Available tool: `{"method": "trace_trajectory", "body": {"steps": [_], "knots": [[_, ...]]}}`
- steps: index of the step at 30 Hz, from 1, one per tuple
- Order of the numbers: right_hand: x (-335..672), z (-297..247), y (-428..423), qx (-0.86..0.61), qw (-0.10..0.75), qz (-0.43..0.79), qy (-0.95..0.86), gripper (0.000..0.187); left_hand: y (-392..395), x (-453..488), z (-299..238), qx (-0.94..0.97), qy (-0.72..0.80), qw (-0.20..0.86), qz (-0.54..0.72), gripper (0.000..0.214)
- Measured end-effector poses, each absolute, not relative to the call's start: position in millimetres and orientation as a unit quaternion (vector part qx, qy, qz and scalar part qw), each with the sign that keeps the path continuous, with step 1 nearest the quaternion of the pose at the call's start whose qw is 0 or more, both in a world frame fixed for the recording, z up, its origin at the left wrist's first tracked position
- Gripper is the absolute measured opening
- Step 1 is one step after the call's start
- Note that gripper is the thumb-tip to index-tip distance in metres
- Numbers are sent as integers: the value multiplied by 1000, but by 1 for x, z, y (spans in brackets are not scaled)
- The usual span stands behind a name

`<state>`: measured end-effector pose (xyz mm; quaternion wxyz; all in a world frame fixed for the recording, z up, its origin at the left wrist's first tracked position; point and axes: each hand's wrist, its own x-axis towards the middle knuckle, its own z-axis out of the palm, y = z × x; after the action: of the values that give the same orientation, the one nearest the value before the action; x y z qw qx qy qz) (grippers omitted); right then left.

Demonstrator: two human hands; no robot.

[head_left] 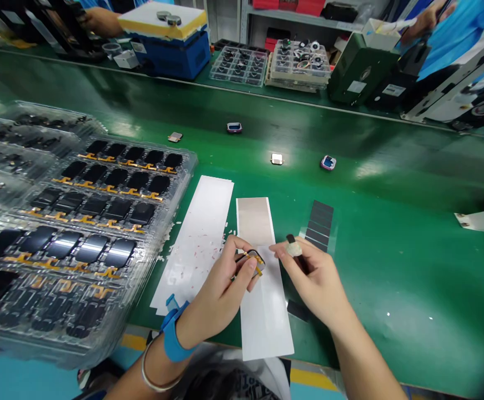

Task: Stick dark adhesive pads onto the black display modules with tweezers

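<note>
My left hand [219, 286] pinches a small dark display module [252, 262] with an orange flex cable, held over a white liner strip [263, 308]. My right hand [314, 280] sits just to its right, with thumb and fingertip closed on a small black-tabbed pad [292, 248] that has a pale, translucent end. The two hands are close but apart. Beside my right hand lies a backing sheet of dark rectangular pads [320, 225]. A second white liner [196, 239], speckled with small scraps, lies left of my left hand.
Stacked clear trays of black screens with orange flex cables [104, 189] fill the bench's left side. Several small modules [328, 162] lie on the green mat. Beyond a raised divider are a blue machine [167, 44], parts trays [300, 64], and a co-worker's hand [100, 21].
</note>
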<state>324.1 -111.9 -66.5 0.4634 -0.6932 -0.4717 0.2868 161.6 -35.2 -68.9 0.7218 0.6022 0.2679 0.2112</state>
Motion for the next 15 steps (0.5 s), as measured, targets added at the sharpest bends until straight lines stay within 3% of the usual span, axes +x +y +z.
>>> {"method": "trace_trajectory", "body": {"steps": [5, 11, 15], "knots": [[346, -68, -117, -763, 403, 186, -469, 32, -32, 160, -65, 704, 308, 611, 190, 12], [348, -69, -106, -709, 507, 206, -444, 42, -38, 158, -58, 887, 239, 381, 105, 12], [334, -84, -99, -677, 535, 302, -405, 37, -44, 154, -58, 934, 212, 281, 64, 17]]}}
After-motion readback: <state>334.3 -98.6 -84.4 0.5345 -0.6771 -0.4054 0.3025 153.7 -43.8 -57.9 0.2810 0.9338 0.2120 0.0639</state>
